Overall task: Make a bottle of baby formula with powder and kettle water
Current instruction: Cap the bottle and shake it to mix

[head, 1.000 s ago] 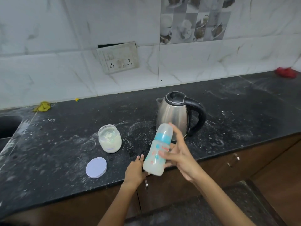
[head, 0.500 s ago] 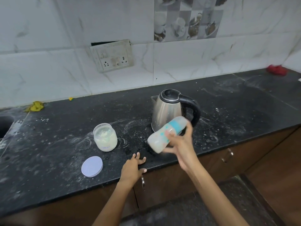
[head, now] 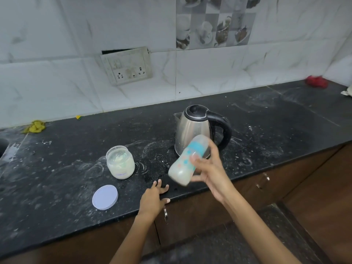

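Observation:
My right hand [head: 207,168] grips a baby bottle [head: 185,162] with a blue collar and milky liquid inside. The bottle is tilted, cap end up to the right, in the air just in front of the steel kettle [head: 194,128]. The kettle stands on the black counter [head: 266,130], lid closed, black handle to the right. An open jar of formula powder [head: 120,162] stands left of the kettle. Its pale lilac lid [head: 105,197] lies flat nearer the counter's front edge. My left hand [head: 154,197] rests flat on the counter edge, fingers spread.
White powder smears cover the counter. A yellow cloth [head: 35,126] lies at the back left beside a sink edge [head: 2,145], a red cloth [head: 316,81] at the far right. A socket plate [head: 126,66] is on the tiled wall. Brown cabinet doors [head: 257,189] run below.
The bottle went from nearly upright to steeply tilted and back partway, staying in my right hand in front of the kettle. My left hand left the bottle's base and settled flat on the counter edge.

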